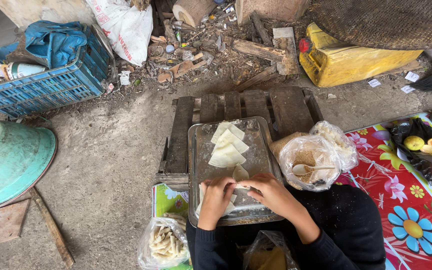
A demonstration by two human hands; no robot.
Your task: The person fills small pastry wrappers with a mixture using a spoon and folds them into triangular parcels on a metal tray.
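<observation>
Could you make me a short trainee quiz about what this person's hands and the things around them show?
1. True or false: both hands work over the metal tray.
2. What lies in the clear bag right of the tray? A) a white spoon B) a knife C) a cup
3. Which colour is the slatted crate at upper left?

Key:
1. True: the left hand and right hand meet on a pale folded wrapper.
2. A, a white spoon on brownish crumbs.
3. Blue.
</observation>
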